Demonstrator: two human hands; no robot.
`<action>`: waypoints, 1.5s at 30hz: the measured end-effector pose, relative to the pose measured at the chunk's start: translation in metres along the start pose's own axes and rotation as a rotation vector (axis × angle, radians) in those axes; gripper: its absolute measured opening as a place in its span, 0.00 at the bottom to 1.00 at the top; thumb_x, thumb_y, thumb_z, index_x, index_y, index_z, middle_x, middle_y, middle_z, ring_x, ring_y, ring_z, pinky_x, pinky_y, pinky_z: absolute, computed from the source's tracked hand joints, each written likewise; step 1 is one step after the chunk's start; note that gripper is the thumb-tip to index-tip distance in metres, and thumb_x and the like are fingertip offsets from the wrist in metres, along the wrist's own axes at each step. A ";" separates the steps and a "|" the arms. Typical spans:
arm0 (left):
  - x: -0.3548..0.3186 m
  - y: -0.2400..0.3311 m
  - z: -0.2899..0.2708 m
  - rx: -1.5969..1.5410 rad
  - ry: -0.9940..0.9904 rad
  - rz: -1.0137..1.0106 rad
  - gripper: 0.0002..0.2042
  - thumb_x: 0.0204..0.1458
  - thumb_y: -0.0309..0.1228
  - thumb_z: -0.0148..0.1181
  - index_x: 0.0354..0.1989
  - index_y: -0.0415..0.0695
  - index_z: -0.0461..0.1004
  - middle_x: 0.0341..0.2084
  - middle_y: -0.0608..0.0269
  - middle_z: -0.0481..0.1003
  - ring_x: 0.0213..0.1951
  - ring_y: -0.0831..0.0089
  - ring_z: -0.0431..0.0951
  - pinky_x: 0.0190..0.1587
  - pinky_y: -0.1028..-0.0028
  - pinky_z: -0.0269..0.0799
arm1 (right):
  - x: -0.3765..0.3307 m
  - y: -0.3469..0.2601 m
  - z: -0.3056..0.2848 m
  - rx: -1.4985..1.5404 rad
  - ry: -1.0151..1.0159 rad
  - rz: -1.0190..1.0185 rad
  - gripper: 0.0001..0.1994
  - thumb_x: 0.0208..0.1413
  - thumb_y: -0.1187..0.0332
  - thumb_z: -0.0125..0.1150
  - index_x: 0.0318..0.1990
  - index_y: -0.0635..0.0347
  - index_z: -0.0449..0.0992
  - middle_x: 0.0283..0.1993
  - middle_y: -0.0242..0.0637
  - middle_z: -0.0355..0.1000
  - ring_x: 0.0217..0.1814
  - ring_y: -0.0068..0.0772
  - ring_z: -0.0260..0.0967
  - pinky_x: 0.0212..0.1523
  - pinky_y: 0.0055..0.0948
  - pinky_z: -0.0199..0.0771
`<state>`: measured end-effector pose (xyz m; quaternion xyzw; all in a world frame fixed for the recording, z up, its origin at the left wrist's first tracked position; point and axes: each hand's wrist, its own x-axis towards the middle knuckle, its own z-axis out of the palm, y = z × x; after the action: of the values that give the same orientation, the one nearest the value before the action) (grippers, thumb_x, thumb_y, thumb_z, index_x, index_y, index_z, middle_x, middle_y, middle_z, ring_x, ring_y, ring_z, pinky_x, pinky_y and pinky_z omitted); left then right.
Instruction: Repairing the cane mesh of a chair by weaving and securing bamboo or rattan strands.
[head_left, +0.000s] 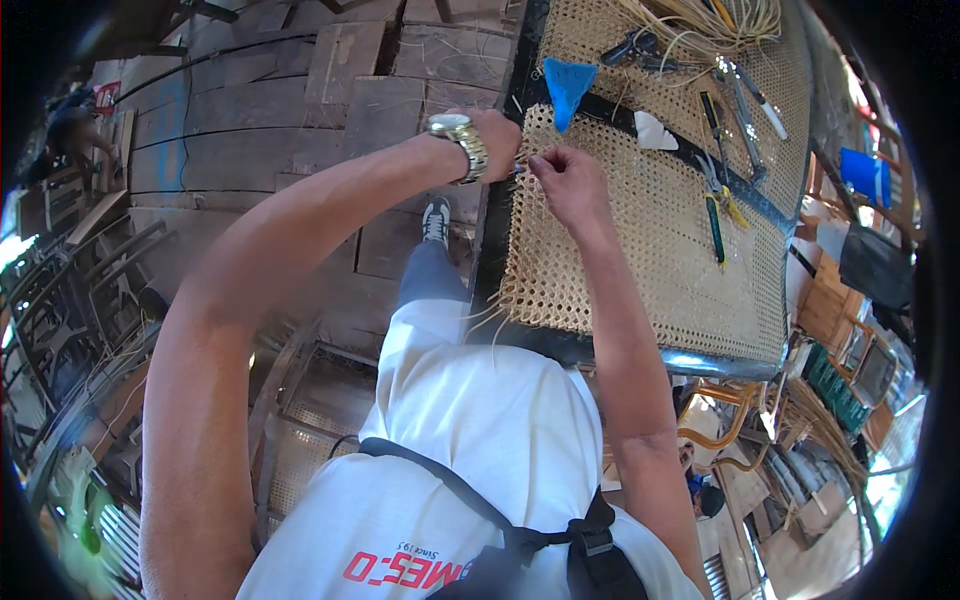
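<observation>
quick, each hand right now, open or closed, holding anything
Left hand: at the edge of the woven cane panel, grip unclear.
Right hand: pinched closed; anything held is unclear.

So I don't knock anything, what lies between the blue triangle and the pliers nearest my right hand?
In the head view, a small white piece lies between the blue triangle and those pliers, partly over the dark bar.

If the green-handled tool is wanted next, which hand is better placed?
Right, I'd judge: the right hand is nearer the green-handled tool. The left hand is farther off, by the left edge of the cane.
</observation>
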<state>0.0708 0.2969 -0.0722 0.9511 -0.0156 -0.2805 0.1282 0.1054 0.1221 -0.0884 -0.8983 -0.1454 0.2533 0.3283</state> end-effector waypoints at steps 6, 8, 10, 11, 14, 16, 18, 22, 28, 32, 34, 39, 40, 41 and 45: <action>0.036 0.000 -0.003 0.110 -0.100 0.137 0.13 0.49 0.40 0.62 0.36 0.45 0.83 0.35 0.48 0.82 0.40 0.50 0.83 0.42 0.55 0.78 | 0.018 0.035 -0.014 0.102 -0.180 0.046 0.10 0.42 0.65 0.65 0.24 0.64 0.81 0.23 0.47 0.77 0.26 0.42 0.75 0.32 0.37 0.74; 0.054 -0.015 0.005 -0.040 -0.298 0.261 0.13 0.50 0.41 0.63 0.35 0.44 0.82 0.33 0.47 0.82 0.39 0.49 0.83 0.42 0.56 0.78 | 0.019 0.019 -0.019 0.158 -0.258 0.110 0.10 0.39 0.65 0.64 0.23 0.64 0.81 0.22 0.47 0.76 0.24 0.42 0.74 0.31 0.37 0.73; 0.043 -0.011 0.004 -0.100 -0.322 0.240 0.14 0.50 0.42 0.64 0.33 0.43 0.82 0.32 0.48 0.81 0.37 0.49 0.82 0.41 0.56 0.78 | 0.016 0.007 -0.026 0.029 -0.264 0.166 0.09 0.40 0.65 0.67 0.23 0.63 0.79 0.20 0.32 0.71 0.23 0.22 0.65 0.27 0.27 0.65; 0.033 -0.007 0.006 -0.067 -0.174 0.204 0.15 0.50 0.43 0.65 0.32 0.43 0.81 0.32 0.48 0.81 0.38 0.49 0.82 0.41 0.56 0.78 | 0.017 0.011 -0.025 0.032 -0.263 0.172 0.09 0.40 0.65 0.67 0.23 0.63 0.79 0.20 0.32 0.71 0.23 0.22 0.65 0.27 0.27 0.65; 0.012 0.001 0.014 -0.072 0.021 0.155 0.15 0.52 0.44 0.65 0.34 0.43 0.81 0.32 0.48 0.81 0.40 0.49 0.82 0.42 0.54 0.77 | 0.025 0.017 -0.023 -0.040 -0.244 0.161 0.14 0.37 0.60 0.66 0.23 0.64 0.81 0.23 0.47 0.76 0.25 0.42 0.75 0.33 0.37 0.74; 0.001 0.011 0.012 -0.132 0.055 0.000 0.14 0.54 0.43 0.63 0.36 0.44 0.81 0.34 0.47 0.81 0.41 0.49 0.81 0.42 0.55 0.78 | 0.027 0.012 -0.025 -0.147 -0.272 0.142 0.13 0.38 0.60 0.66 0.24 0.62 0.82 0.27 0.50 0.78 0.31 0.47 0.78 0.37 0.40 0.76; -0.001 0.010 0.013 -0.113 0.035 -0.014 0.13 0.54 0.42 0.63 0.38 0.44 0.80 0.35 0.47 0.80 0.42 0.49 0.81 0.43 0.56 0.78 | 0.034 0.013 -0.021 -0.223 -0.303 0.088 0.13 0.39 0.60 0.66 0.26 0.61 0.83 0.29 0.50 0.79 0.34 0.49 0.78 0.39 0.41 0.76; 0.012 -0.012 0.010 -0.329 -0.078 0.033 0.18 0.60 0.46 0.56 0.32 0.42 0.81 0.26 0.53 0.81 0.30 0.62 0.83 0.36 0.63 0.79 | 0.035 0.003 -0.020 -0.364 -0.342 -0.002 0.11 0.42 0.61 0.67 0.30 0.57 0.85 0.36 0.49 0.80 0.39 0.52 0.78 0.45 0.43 0.78; 0.030 -0.016 0.006 -0.532 -0.406 -0.094 0.30 0.61 0.57 0.50 0.21 0.43 0.80 0.17 0.65 0.80 0.19 0.74 0.79 0.28 0.72 0.76 | 0.023 -0.010 -0.008 -0.377 -0.271 0.004 0.11 0.46 0.63 0.67 0.34 0.59 0.84 0.40 0.52 0.78 0.43 0.53 0.78 0.47 0.45 0.78; 0.026 -0.023 0.008 -0.322 -0.344 0.078 0.27 0.58 0.58 0.54 0.24 0.44 0.80 0.19 0.62 0.80 0.22 0.69 0.81 0.31 0.68 0.78 | -0.008 -0.001 -0.007 -0.330 -0.130 -0.174 0.12 0.50 0.63 0.66 0.38 0.62 0.82 0.43 0.52 0.75 0.46 0.54 0.75 0.49 0.46 0.76; 0.006 -0.027 -0.011 0.153 0.095 0.025 0.25 0.59 0.55 0.54 0.31 0.43 0.80 0.21 0.59 0.80 0.29 0.63 0.83 0.34 0.65 0.78 | -0.028 0.006 -0.008 -0.260 -0.023 -0.402 0.14 0.53 0.64 0.63 0.43 0.64 0.79 0.46 0.50 0.71 0.48 0.55 0.73 0.51 0.45 0.74; -0.004 -0.124 -0.016 -0.256 0.311 -0.316 0.28 0.57 0.58 0.55 0.32 0.40 0.81 0.29 0.48 0.81 0.35 0.52 0.83 0.36 0.57 0.76 | -0.031 0.000 -0.012 -0.107 -0.042 -0.399 0.13 0.56 0.67 0.60 0.47 0.62 0.78 0.48 0.46 0.71 0.47 0.52 0.73 0.51 0.44 0.75; -0.006 -0.121 -0.011 -0.253 0.309 -0.307 0.28 0.57 0.58 0.55 0.32 0.40 0.81 0.29 0.48 0.81 0.35 0.52 0.83 0.36 0.57 0.76 | -0.027 -0.004 -0.014 -0.129 -0.022 -0.339 0.12 0.57 0.68 0.60 0.47 0.61 0.78 0.48 0.46 0.71 0.46 0.52 0.74 0.50 0.44 0.75; -0.012 -0.116 0.000 -0.420 0.308 -0.345 0.31 0.56 0.62 0.53 0.32 0.41 0.80 0.24 0.53 0.79 0.31 0.59 0.81 0.34 0.60 0.74 | -0.021 -0.003 -0.012 -0.129 -0.016 -0.333 0.12 0.57 0.68 0.60 0.47 0.61 0.78 0.48 0.46 0.71 0.46 0.52 0.74 0.50 0.44 0.75; -0.036 -0.089 0.051 -0.872 0.261 -0.474 0.36 0.50 0.70 0.55 0.30 0.41 0.78 0.20 0.64 0.76 0.26 0.75 0.74 0.31 0.70 0.69 | 0.011 -0.001 -0.001 -0.343 -0.055 -0.467 0.10 0.56 0.73 0.56 0.45 0.62 0.77 0.47 0.47 0.71 0.45 0.52 0.75 0.47 0.46 0.77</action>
<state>0.0091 0.3745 -0.1171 0.8137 0.3351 -0.1612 0.4467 0.1153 0.1269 -0.0913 -0.8758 -0.3977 0.1667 0.2169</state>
